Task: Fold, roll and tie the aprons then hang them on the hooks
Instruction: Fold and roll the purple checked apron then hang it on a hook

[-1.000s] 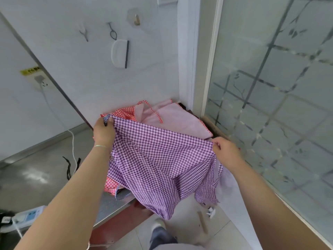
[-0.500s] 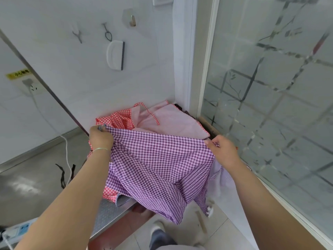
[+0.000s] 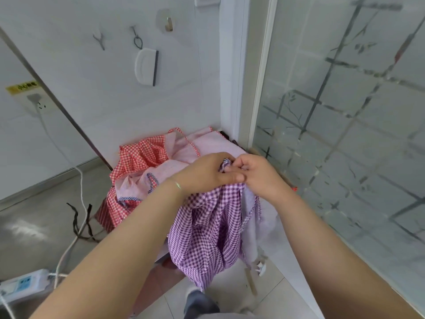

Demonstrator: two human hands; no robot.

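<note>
White tiled wall (image 3: 96, 93) closes off the corner, with a frosted glass partition (image 3: 345, 111) to the right; three hooks sit high on the wall, a forked one (image 3: 99, 41), one carrying a white scraper (image 3: 146, 66) on a loop, and a brass-coloured one (image 3: 169, 24). Below them a heap of aprons lies on a low surface, a red gingham apron (image 3: 140, 155) and a pale pink one (image 3: 207, 143) among them. Both hands meet over the heap: the left hand (image 3: 204, 172) and the right hand (image 3: 257, 173) touch, each pinching the top edge of the purple gingham apron (image 3: 207, 226), its two corners brought together; the rest hangs doubled towards the floor. Thin cotton like this looks light, limp and not slippery; it should crease readily but sag and slide out of line, so the best hold seems to be the hemmed corners and the folded edge, kept taut. Its ties dangle at the right and may tangle.
</note>
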